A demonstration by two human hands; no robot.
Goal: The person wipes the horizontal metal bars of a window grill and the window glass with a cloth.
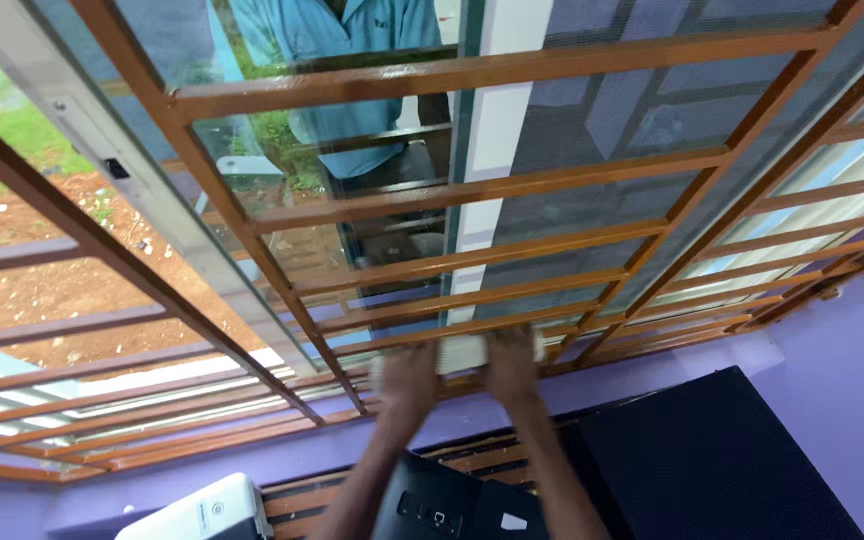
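Observation:
My left hand (404,378) and my right hand (514,362) reach up side by side to the bottom of a window. Between them they press a pale, whitish cloth or pad (462,352) against the lower window frame; motion blur hides the fingers. The window has an orange-brown metal grille (472,72) in front of sliding glass panes (592,120). A person in a blue shirt (337,40) shows in the glass.
A purple wall (832,350) runs below the sill. A dark flat panel (712,460) lies at lower right, a black device (442,505) under my forearms, and a white box-like device (207,512) at lower left. Outside at left lies bare earth and grass.

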